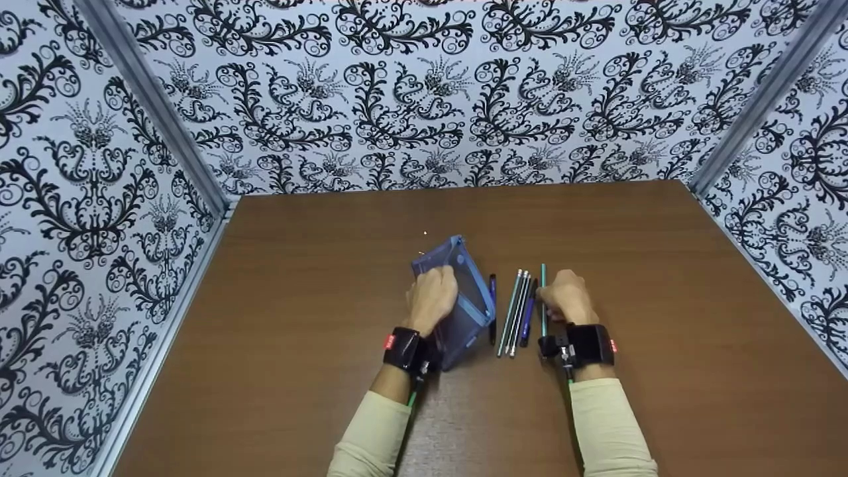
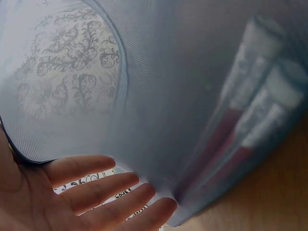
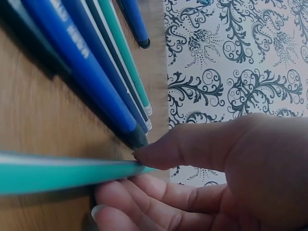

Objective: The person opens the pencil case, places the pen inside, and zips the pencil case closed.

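Left hand (image 1: 432, 301) is on a translucent blue zip pouch (image 1: 472, 281), mid-frame in the head view, just right of centre. It grips the pouch's left side; the left wrist view has four fingers nearly straight, slightly fanned, tips along the pouch's lower edge. Thumb contact can't be made out there. Pouch sits tilted, zip side to the right. Two blurred sticks with white ends (image 2: 269, 62) and reddish bodies show through its film, right side of the left wrist view.

Right hand (image 1: 570, 296), right of centre in the head view, pinches a green pencil (image 1: 544, 321) between thumb and fingers; in the right wrist view the pencil runs in from the left edge to the fingertips.

Between the hands on the brown tabletop (image 1: 298, 298): a dark blue pen (image 1: 493, 288) right beside the pouch, then three pencils (image 1: 517, 313) close together, then a blue pen (image 1: 529, 315) with black ends, nearest the right hand. All roughly upright in the head frame.

Black bands on both wrists, pale yellow sleeves (image 1: 371, 430) at the bottom. Black-and-white scroll-patterned walls (image 1: 437, 86) fill the top and both sides.
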The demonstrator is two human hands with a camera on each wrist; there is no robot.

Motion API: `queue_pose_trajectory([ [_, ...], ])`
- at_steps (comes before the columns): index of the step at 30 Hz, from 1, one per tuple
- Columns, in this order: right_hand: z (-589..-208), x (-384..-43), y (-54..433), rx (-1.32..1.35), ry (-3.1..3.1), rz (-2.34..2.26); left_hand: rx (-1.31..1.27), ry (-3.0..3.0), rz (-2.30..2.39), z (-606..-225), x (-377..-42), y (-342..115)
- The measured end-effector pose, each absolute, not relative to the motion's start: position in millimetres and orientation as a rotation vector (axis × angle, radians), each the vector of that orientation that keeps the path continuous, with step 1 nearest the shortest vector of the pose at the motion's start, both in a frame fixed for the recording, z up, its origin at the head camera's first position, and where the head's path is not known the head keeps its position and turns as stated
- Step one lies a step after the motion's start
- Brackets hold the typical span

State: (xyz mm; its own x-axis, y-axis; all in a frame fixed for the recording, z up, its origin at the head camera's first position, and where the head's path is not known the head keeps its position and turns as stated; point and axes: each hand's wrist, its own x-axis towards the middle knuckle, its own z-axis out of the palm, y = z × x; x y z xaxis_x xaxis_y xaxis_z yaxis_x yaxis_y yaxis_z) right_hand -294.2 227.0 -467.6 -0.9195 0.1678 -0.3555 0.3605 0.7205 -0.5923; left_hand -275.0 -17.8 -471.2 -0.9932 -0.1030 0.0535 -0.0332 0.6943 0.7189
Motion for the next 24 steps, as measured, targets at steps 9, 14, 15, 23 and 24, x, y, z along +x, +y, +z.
queue_pose_trajectory([
  [9, -463.6, -294.5, 228.7, 0.434, 2.678, -1.005, 0.084, -2.808, -1.188, -470.5, -274.1, -18.5],
  [14, -463.4, -296.7, 228.2, 0.445, 2.677, -0.98, 0.099, -2.81, -1.189, -470.4, -273.8, -18.1],
  [15, -463.3, -297.5, 227.9, 0.449, 2.678, -0.977, 0.106, -2.81, -1.186, -470.5, -273.9, -18.0],
  [23, -463.4, -300.1, 228.1, 0.458, 2.686, -1.009, 0.124, -2.815, -1.18, -470.7, -274.7, -17.5],
  [24, -463.5, -299.8, 228.5, 0.453, 2.689, -1.018, 0.122, -2.817, -1.182, -470.4, -274.6, -17.5],
])
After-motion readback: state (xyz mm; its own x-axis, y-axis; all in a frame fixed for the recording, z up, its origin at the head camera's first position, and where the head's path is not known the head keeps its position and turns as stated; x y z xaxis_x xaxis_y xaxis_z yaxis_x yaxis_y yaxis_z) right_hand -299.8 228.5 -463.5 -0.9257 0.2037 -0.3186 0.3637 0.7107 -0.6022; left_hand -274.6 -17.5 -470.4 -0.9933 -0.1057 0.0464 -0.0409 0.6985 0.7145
